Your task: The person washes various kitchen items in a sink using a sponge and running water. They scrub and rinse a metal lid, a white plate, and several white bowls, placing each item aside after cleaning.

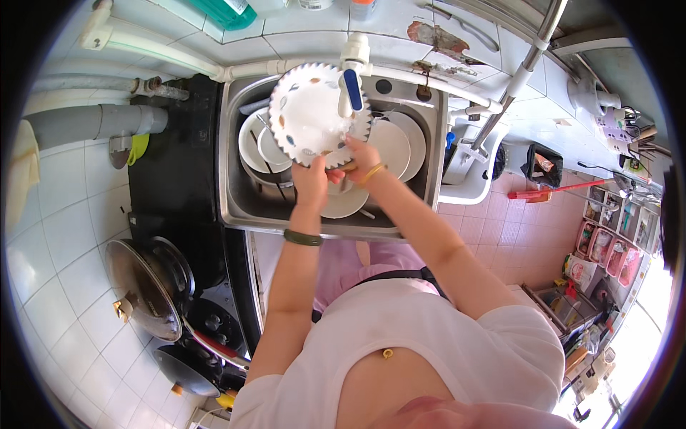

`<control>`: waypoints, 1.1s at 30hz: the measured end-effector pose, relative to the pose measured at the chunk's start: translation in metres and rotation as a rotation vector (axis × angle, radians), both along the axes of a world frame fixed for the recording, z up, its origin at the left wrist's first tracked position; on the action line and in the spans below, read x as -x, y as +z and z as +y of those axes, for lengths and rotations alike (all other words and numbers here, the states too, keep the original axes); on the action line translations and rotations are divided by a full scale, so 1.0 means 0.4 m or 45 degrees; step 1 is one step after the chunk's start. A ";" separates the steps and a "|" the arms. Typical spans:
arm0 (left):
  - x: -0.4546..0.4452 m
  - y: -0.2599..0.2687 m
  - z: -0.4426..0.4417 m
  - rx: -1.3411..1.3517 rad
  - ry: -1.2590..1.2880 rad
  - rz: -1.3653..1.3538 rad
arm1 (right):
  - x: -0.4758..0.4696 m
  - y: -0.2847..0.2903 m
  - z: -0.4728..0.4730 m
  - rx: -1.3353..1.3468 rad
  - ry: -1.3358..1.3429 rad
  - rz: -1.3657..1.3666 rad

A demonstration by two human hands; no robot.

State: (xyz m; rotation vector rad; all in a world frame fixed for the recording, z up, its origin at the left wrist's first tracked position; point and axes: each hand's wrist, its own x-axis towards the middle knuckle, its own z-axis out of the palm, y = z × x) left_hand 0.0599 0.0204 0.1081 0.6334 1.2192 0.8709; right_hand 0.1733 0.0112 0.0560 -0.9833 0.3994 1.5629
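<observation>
A white plate with a blue scalloped rim and leaf pattern [313,115] is held tilted under the blue-handled tap [352,86], with water running onto it. My left hand [311,185] grips its near edge, thumb on top. My right hand [365,160] grips the near right part of the rim, with the thumb on the upper face. Below the plate, the stainless steel sink [232,204] holds white bowls [252,140] with chopsticks [282,191] at the left. White plates [394,145] are stacked at the right, and another white dish [345,204] lies near the front.
Left of the sink is a black countertop [171,161], with a glass-lidded pan [147,289] nearer me. White pipe [161,52] runs along the tiled wall behind. A white tub [477,193] stands right of the sink; a metal pole [501,102] slants above it.
</observation>
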 end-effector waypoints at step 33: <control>0.025 0.018 -0.025 -0.041 0.275 -0.045 | -0.049 -0.002 -0.006 -0.031 0.468 -0.204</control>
